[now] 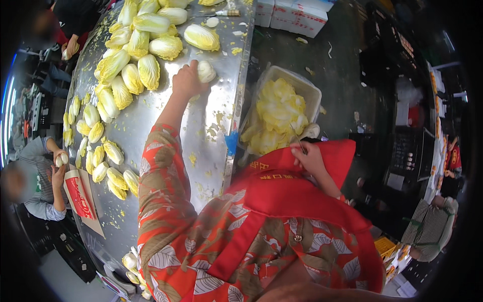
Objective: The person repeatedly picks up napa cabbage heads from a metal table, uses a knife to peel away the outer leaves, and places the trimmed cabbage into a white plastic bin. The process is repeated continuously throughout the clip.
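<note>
"From up at the worker's head, what do you see of the left hand (pixel 187 80)?"

"It's stretched out over the metal table (pixel 201 138), fingers curled against the side of 1 pale napa cabbage (pixel 206 72) and gripping it. The fingertips on the far side I can't make out."

"Where does that cabbage sit?"

"On the table, toward the edge by the tub, its white end showing. It's apart from the big heap of napa cabbages (pixel 149 72) up and to the left. 1 more, a single yellow-and-white head (pixel 202 38), lies a little beyond the hand."

"And the right hand (pixel 311 157)?"

"In front of the red apron (pixel 302 199), fingers closed round the dark handle of a thin knife (pixel 303 148). Its blade points away from the body, over the near side of the plastic tub (pixel 316 93)."

"What's in there?"

"Loose yellow cabbage leaves (pixel 282 108), piled high. The tub stands right beside the table, and there's a blue patch (pixel 231 143) on the table's edge near it."

"Anyone else?"

"Across the table, a co-worker in a striped top (pixel 44 176) has 2 hands up around something small and white, just behind a red-printed cardboard piece (pixel 80 194). White boxes (pixel 297 17) stand past the table's far corner."
</note>
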Available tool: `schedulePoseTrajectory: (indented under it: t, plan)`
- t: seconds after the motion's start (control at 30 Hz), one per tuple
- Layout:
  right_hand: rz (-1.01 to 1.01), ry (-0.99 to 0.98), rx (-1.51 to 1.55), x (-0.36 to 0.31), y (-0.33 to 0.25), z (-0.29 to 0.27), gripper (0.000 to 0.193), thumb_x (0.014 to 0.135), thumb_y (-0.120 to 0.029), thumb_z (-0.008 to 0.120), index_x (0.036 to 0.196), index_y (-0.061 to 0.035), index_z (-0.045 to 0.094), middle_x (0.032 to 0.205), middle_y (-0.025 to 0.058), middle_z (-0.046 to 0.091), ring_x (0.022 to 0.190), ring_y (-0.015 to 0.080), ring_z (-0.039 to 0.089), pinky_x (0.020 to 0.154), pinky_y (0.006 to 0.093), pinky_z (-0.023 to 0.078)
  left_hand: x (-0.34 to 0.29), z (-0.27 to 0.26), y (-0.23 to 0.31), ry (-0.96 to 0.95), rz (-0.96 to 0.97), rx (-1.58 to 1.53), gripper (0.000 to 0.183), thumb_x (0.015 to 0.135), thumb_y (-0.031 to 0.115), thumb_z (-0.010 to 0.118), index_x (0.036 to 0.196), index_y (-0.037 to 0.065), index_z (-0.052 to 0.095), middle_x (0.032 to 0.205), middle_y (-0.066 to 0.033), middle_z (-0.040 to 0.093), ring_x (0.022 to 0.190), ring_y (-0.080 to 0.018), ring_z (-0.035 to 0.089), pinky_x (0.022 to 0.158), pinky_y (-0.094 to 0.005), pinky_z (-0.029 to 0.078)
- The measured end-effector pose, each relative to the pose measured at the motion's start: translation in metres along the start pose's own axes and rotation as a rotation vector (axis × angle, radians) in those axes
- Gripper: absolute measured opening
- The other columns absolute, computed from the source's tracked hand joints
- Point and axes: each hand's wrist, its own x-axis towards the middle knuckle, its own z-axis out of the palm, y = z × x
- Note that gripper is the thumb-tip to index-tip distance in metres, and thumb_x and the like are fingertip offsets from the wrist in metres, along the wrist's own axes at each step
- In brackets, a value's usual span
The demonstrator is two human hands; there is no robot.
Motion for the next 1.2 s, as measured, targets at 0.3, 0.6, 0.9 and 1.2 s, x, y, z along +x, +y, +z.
schedulePoseTrajectory:
  t: [0.3,0.6,0.9,1.2]
  plan:
    - [-0.523,0.202,-0.293,0.005,-0.093,-0.006,0.023,0.075,-0.016,0.062,0.096,-0.0058,0.066,0.07,0.0122,0.062,0.065,0.0291,0.061,0.059,0.0347,0.047,-0.093,-0.043,0.095,0.035,0.219,-0.849,0.073,0.062,0.025,0.08,0.121,0.001,0.046,0.103,-0.0177,0.063,0.096,-0.0275,0.064,0.083,-0.0348,0.05]
    - [-0.714,0.24,-0.446,-0.007,-0.124,-0.022,0.013,0.074,-0.017,0.06,0.081,-0.0068,0.063,0.071,0.0132,0.063,0.07,0.0343,0.062,0.065,0.0426,0.048,-0.131,-0.065,0.173,0.063,0.367,-0.944,0.072,0.061,0.022,0.079,0.122,0.002,0.047,0.109,-0.0154,0.061,0.099,-0.0278,0.062,0.085,-0.0343,0.049]
    - [-0.629,0.268,-0.529,-0.019,-0.119,-0.032,0.013,0.073,-0.014,0.059,0.082,-0.0057,0.063,0.074,0.017,0.062,0.074,0.0384,0.06,0.064,0.0459,0.047,-0.135,-0.07,0.186,-0.021,0.471,-0.946,0.072,0.06,0.021,0.08,0.122,0.001,0.049,0.108,-0.0149,0.062,0.1,-0.026,0.063,0.086,-0.0339,0.049]
    - [-0.626,0.228,-0.566,-0.022,-0.108,-0.037,0.015,0.074,-0.015,0.061,0.085,-0.0055,0.064,0.077,0.0175,0.063,0.076,0.0389,0.06,0.066,0.0462,0.048,-0.132,-0.071,0.181,-0.317,0.552,-1.052,0.072,0.058,0.019,0.081,0.12,0.0,0.051,0.104,-0.0113,0.064,0.096,-0.0183,0.062,0.085,-0.0313,0.049]
